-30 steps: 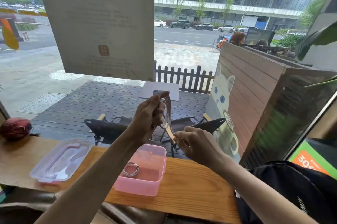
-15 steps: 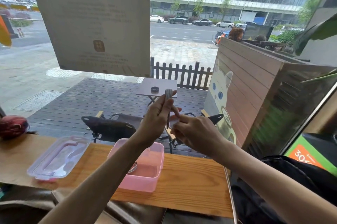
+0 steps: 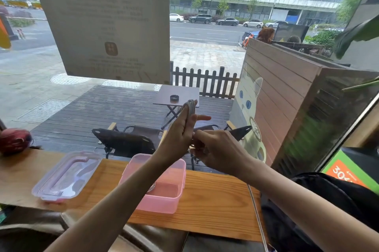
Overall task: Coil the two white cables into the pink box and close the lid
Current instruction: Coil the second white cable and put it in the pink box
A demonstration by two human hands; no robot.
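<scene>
Above the pink box (image 3: pixel 164 194) on the wooden counter (image 3: pixel 215 206), my left hand (image 3: pixel 180 135) grips a coiled white cable (image 3: pixel 190 106) upright, forefinger sticking out. My right hand (image 3: pixel 221 149) is curled just beside it, seemingly pinching the cable's tail. Left of the box lies its clear lid (image 3: pixel 65 176)

Left hand (image 3: pixel 180 135) raised above the open pink box (image 3: pixel 164 200), gripping a coiled white cable (image 3: pixel 190 106); right hand (image 3: pixel 219 149) touching it. Clear lid (image 3: pixel 65 176) lying left on the wooden counter (image 3: pixel 215 200).
</scene>
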